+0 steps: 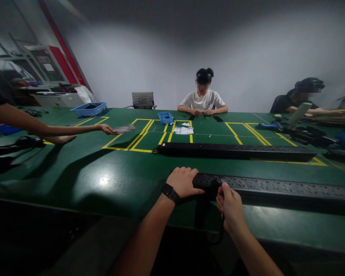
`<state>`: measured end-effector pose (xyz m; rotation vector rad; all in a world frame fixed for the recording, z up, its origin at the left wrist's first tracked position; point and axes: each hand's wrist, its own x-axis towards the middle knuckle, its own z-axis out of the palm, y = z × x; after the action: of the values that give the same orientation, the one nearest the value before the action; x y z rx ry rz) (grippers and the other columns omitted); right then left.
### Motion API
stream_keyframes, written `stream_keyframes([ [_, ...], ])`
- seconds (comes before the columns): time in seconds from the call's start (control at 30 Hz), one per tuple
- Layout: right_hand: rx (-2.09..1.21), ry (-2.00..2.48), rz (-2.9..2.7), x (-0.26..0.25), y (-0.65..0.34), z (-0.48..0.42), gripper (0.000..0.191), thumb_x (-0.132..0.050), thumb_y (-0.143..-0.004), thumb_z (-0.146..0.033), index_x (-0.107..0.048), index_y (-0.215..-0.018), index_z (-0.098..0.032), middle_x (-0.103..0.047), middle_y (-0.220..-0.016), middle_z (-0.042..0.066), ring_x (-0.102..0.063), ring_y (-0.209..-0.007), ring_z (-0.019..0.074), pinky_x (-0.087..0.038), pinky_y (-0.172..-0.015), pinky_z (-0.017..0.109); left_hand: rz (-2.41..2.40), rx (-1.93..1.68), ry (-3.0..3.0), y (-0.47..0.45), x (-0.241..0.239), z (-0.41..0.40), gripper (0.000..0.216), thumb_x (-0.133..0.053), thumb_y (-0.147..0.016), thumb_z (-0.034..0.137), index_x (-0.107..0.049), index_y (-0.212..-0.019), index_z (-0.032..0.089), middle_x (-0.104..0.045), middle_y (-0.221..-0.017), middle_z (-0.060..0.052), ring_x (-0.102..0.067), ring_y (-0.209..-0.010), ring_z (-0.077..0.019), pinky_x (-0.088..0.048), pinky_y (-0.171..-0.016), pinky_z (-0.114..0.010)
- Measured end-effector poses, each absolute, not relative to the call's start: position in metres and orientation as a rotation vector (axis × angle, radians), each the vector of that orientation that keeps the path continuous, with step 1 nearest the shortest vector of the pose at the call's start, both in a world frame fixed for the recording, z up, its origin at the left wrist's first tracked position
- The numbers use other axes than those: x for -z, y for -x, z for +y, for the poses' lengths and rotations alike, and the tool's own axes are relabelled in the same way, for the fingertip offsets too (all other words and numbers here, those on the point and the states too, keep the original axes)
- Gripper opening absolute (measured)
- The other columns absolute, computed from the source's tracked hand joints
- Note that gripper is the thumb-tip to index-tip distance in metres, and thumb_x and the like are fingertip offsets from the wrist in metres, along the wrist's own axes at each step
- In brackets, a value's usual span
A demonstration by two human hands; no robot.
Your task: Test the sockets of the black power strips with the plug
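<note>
A long black power strip (pixel 276 188) with several red switches lies along the near edge of the green table (pixel 109 180). My left hand (pixel 183 181), with a black watch on the wrist, is closed over the strip's left end. My right hand (pixel 230 205) is closed just in front of that end, pinching what looks like the strip's black plug or cable; the thing itself is mostly hidden. A second long black power strip (pixel 235 151) lies farther back, parallel to the first.
A person's arm (pixel 46 129) reaches in from the left, hand on a blurred item. One person sits across the table, another at the right. Blue bins (pixel 89 109) (pixel 165 117), white papers (pixel 183 130) and yellow tape outlines mark the far table.
</note>
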<state>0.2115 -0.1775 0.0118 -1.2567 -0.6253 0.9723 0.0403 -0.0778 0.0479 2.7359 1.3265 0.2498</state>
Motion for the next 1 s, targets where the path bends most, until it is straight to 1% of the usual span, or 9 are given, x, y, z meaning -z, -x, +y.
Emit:
stream_keyframes([
  [0.13, -0.873, 1.212, -0.738, -0.027, -0.211, -0.184, 0.05, -0.064, -0.093, -0.063, -0.057, -0.07, -0.02, -0.04, -0.048, -0.007, -0.033, -0.038, 0.0077, -0.022, -0.036, 0.021, 1.328, -0.245, -2.761, -0.041, -0.046, -0.077, 0.072, -0.06, -0.075, 0.086, -0.062, -0.119, 0.029, -0.072, -0.11, -0.008, -0.068, -0.101, -0.0341, -0.048, -0.088, -0.049],
  [0.23, -0.859, 1.155, -0.74, -0.036, -0.218, -0.187, 0.048, -0.063, -0.096, -0.06, -0.057, -0.072, -0.019, -0.04, -0.048, -0.007, -0.033, -0.038, 0.0073, -0.022, -0.036, 0.02, 1.356, -0.247, -2.763, -0.041, -0.045, -0.076, 0.075, -0.059, -0.073, 0.087, -0.062, -0.12, 0.029, -0.072, -0.109, -0.008, -0.067, -0.101, -0.0336, -0.048, -0.088, -0.048],
  [0.37, -0.91, 1.089, -0.727, -0.036, -0.237, -0.189, 0.042, -0.063, -0.097, -0.055, -0.061, -0.076, -0.018, -0.042, -0.048, -0.007, -0.034, -0.038, 0.0064, -0.023, -0.037, 0.019, 1.356, -0.257, -2.768, -0.041, -0.044, -0.078, 0.075, -0.057, -0.074, 0.088, -0.062, -0.121, 0.03, -0.072, -0.108, -0.006, -0.067, -0.101, -0.0331, -0.047, -0.088, -0.047],
  [0.47, -0.987, 0.987, -0.625, -0.034, -0.258, -0.191, 0.039, -0.064, -0.097, -0.052, -0.06, -0.076, -0.019, -0.041, -0.048, -0.007, -0.032, -0.037, 0.0059, -0.026, -0.037, 0.018, 1.338, -0.257, -2.775, -0.04, -0.044, -0.08, 0.073, -0.056, -0.076, 0.087, -0.062, -0.12, 0.029, -0.072, -0.107, -0.007, -0.067, -0.102, -0.0328, -0.046, -0.088, -0.047],
  [0.53, -1.031, 0.954, -0.548, -0.032, -0.273, -0.194, 0.038, -0.065, -0.096, -0.051, -0.058, -0.075, -0.019, -0.039, -0.048, -0.008, -0.03, -0.037, 0.0054, -0.025, -0.037, 0.018, 1.332, -0.259, -2.776, -0.04, -0.043, -0.08, 0.073, -0.055, -0.078, 0.087, -0.062, -0.122, 0.029, -0.072, -0.107, -0.008, -0.067, -0.103, -0.0329, -0.045, -0.089, -0.046],
  [0.7, -1.073, 1.047, -0.491, -0.025, -0.3, -0.198, 0.039, -0.067, -0.093, -0.052, -0.056, -0.075, -0.019, -0.038, -0.048, -0.009, -0.027, -0.035, 0.0037, -0.02, -0.034, 0.016, 1.302, -0.228, -2.788, -0.041, -0.04, -0.076, 0.073, -0.053, -0.08, 0.086, -0.062, -0.123, 0.028, -0.072, -0.107, -0.009, -0.067, -0.103, -0.033, -0.045, -0.088, -0.045],
  [0.83, -1.049, 1.139, -0.538, -0.02, -0.302, -0.198, 0.04, -0.067, -0.092, -0.052, -0.056, -0.075, -0.018, -0.039, -0.048, -0.009, -0.029, -0.034, 0.0032, -0.021, -0.034, 0.016, 1.292, -0.244, -2.8, -0.04, -0.039, -0.076, 0.072, -0.052, -0.08, 0.087, -0.062, -0.121, 0.029, -0.072, -0.106, -0.008, -0.067, -0.101, -0.0331, -0.045, -0.086, -0.045],
  [1.0, -1.045, 1.227, -0.567, -0.021, -0.297, -0.194, 0.04, -0.065, -0.093, -0.053, -0.056, -0.074, -0.018, -0.038, -0.046, -0.009, -0.03, -0.034, 0.0035, -0.021, -0.034, 0.015, 1.297, -0.245, -2.8, -0.04, -0.039, -0.076, 0.073, -0.053, -0.08, 0.087, -0.062, -0.123, 0.029, -0.072, -0.106, -0.008, -0.067, -0.102, -0.0327, -0.045, -0.087, -0.045],
])
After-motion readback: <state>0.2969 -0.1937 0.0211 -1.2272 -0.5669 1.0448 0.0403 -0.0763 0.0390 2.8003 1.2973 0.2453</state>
